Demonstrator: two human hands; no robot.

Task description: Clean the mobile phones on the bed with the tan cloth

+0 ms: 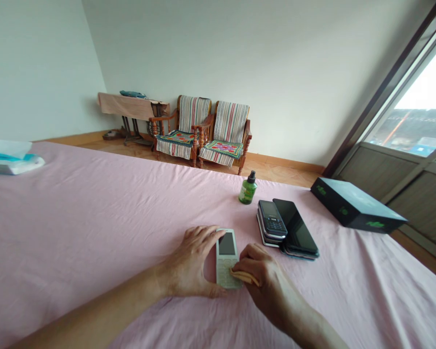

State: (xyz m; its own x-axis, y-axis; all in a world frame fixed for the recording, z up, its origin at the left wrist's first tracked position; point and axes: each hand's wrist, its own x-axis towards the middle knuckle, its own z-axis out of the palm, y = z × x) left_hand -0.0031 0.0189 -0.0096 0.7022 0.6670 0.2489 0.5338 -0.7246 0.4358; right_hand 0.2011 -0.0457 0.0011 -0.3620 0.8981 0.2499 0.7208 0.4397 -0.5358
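Observation:
A white keypad phone (226,245) lies face up on the pink cloth (105,213), its dark screen at the far end. My left hand (191,264) grips it from the left, fingers at the top edge and thumb at the bottom end. In my right hand (259,266) is a folded yellowish cloth (245,276), pinched and pressed on the right side of the phone's keypad. The fingertips of the right hand are partly hidden behind the hand and cloth.
Right of my hands, a stack of keypad phones (272,220) lies beside a stack of dark touchscreen phones or tablets (297,230). Behind them stands a green spray bottle (247,189). A black box (356,206) sits at the right edge, a tissue pack (12,160) far left.

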